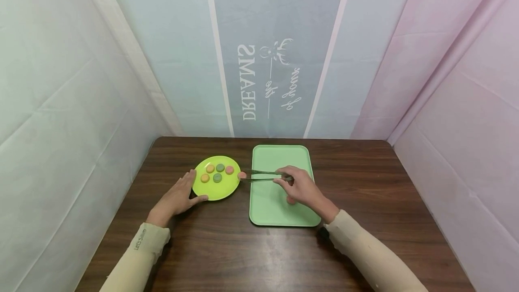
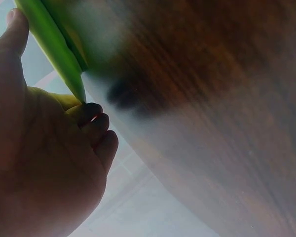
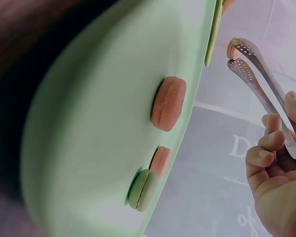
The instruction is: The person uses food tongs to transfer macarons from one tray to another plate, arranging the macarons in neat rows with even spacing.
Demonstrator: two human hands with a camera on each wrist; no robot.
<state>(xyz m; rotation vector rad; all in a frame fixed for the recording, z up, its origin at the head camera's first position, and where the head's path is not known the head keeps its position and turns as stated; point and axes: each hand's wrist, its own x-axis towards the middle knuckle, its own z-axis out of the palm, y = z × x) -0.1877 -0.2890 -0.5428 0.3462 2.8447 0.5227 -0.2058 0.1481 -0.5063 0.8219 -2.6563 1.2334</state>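
Observation:
My right hand (image 1: 302, 186) grips metal tongs (image 3: 260, 65) with perforated tips, reaching left over the pale green tray (image 1: 263, 211). A pink macaron (image 1: 242, 175) sits between the tong tips, at the right rim of the yellow-green plate (image 1: 219, 193). On that plate lie two orange-yellow macarons (image 1: 204, 178), two green macarons (image 1: 217, 177) and a pink macaron (image 1: 229, 170). Against the plate's left side rests my left hand (image 1: 176, 197), fingers extended along the rim and thumb spread at the near edge. In the left wrist view its fingertips touch the green rim (image 2: 54, 49).
On the tray, the right wrist view shows two pink macarons (image 3: 168, 103) and a green macaron (image 3: 143, 190); my right hand partly covers this area in the head view. Both dishes stand on a dark wooden table (image 1: 211, 247), with fabric walls (image 1: 275, 8) behind and beside it.

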